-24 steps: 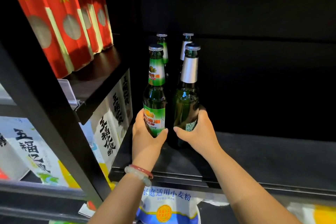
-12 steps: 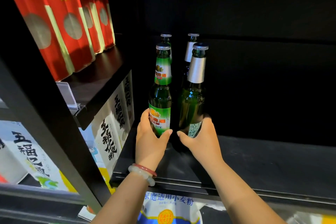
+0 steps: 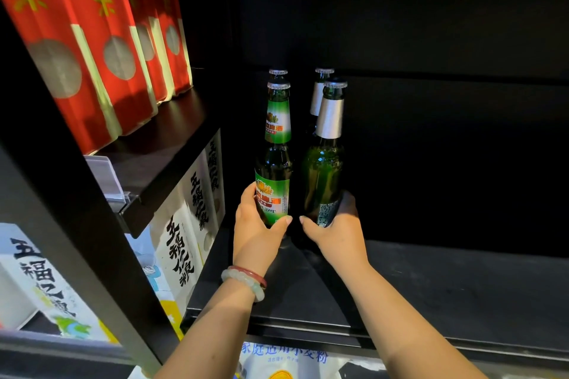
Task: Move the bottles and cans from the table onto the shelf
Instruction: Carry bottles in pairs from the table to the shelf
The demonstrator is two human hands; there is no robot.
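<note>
Bottles are what I have hold of: my left hand (image 3: 257,232) curls round the lower body of the green-labelled bottle (image 3: 273,160), thumb across the front of its label, and my right hand (image 3: 334,232) wraps the base of the silver-necked bottle (image 3: 323,163) the same way. Both stand upright, just beside each other, at the left end of the dark shelf (image 3: 462,286). I judge their bottoms are on or very nearly on the board, though my hands hide the contact, so I cannot tell. Behind them two more bottles (image 3: 320,92) already stand in a row toward the back. So four bottles are on the shelf or about to be; letting go is what remains for this pair. No cans show, and the table is out of view, so how much waits there I cannot say.
</note>
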